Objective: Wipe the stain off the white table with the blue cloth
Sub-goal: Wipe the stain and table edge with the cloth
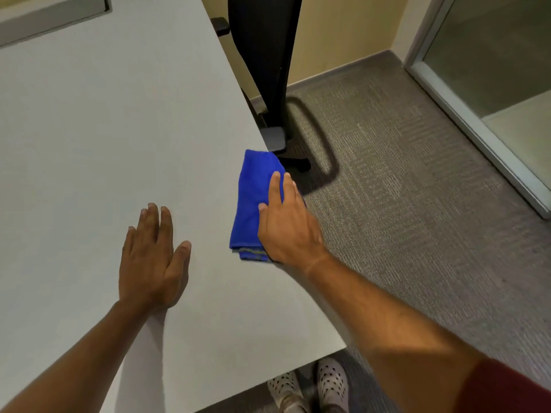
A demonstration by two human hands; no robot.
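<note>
the right hand point(286, 222) presses flat on the folded blue cloth point(253, 201) at the white table point(104, 129)'s right edge, the left hand point(152, 257) rests open nearby; no stain shows, so wiping looks nearly done.

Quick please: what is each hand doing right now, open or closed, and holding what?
Left hand: open, flat on the white table, holding nothing.
Right hand: open, palm pressed on the blue cloth at the table edge.
</note>
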